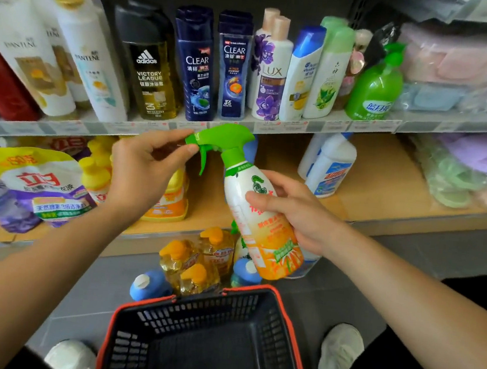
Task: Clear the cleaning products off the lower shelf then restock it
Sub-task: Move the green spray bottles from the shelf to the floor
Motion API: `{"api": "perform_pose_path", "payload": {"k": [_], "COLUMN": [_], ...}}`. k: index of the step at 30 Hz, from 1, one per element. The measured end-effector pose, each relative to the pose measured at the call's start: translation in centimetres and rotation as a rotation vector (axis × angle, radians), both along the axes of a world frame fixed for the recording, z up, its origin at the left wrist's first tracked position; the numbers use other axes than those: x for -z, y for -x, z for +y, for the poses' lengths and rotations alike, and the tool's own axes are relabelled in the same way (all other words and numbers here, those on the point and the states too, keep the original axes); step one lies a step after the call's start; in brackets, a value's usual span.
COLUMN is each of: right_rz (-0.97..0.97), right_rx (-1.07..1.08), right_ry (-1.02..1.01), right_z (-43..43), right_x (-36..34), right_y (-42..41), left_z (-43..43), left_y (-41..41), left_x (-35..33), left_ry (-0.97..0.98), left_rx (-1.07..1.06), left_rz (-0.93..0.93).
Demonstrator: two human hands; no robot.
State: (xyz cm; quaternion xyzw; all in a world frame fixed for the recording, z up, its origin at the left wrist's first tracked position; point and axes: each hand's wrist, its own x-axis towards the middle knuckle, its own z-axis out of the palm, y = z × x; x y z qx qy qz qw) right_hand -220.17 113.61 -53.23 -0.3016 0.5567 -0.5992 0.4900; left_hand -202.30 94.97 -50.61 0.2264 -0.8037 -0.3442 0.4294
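Nearest to the camera are the two forearms, which reach forward above a black basket [205, 311] with a red rim. It stands on the floor between the person's shoes and looks empty. The right hand [297, 212] holds the spray bottle [259, 223] around the middle of its body, with the fingers curled on the label and the thumb behind. The left hand [142, 172] pinches the tip of the green nozzle between thumb and forefinger, while the other fingers are loosely bent and hold nothing. The bottle is in the air in front of the lower shelf [383, 183], touching nothing but the hands. Its long axis is tilted, with the trigger head up and to the left and the orange base down and to the right, toward the far edge of the basket. I judge that the right hand carries the weight, so it would guide the next move. The bare middle part of the shelf lies straight ahead behind the bottle, and the basket lies below and nearer. Whether the bottle is leaving or going back, I cannot tell. Yellow bottles [195, 264] stand on the floor under it, and white bottles [330, 167] and refill pouches [43, 184] are on the shelf.
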Motion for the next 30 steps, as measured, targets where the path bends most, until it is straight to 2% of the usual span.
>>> {"api": "perform_pose_path", "payload": {"k": [3,6,10,14,18,20,23,30], "right_rz": [-0.040,-0.025,0.137,0.233,0.227,0.178,0.077,-0.023], "right_rx": [-0.034,-0.043,-0.003,0.036,0.051,0.052,0.037,-0.012], "right_ry": [0.000,-0.003,-0.042,-0.042,-0.037,-0.037,-0.034,-0.018], "right_z": [-0.5,-0.6,-0.4,0.0,0.3,0.4,0.3,0.4], "right_x": [-0.1,-0.2,-0.4,-0.7,-1.2,-1.3,-1.4,-1.6], "right_y": [0.5,1.0,1.3,1.1,1.3,1.4,1.3,1.3], "left_z": [-1.0,-1.2,-1.4,-1.3,-0.7,-0.2,0.1,-0.2], "left_y": [0.7,1.6,2.1,2.2,2.5,2.7,2.8,2.0], "left_x": [-0.3,-0.1,0.5,0.6,0.5,0.7,0.7,0.1], "left_ry": [-0.095,-0.344,-0.597,-0.746,-0.837,-0.750,-0.487,-0.028], "left_rx": [0.056,0.175,0.268,0.303,0.291,0.252,0.162,-0.037], "left_rz": [-0.016,0.019,0.019,0.070,0.120,0.153,0.157,0.050]}}
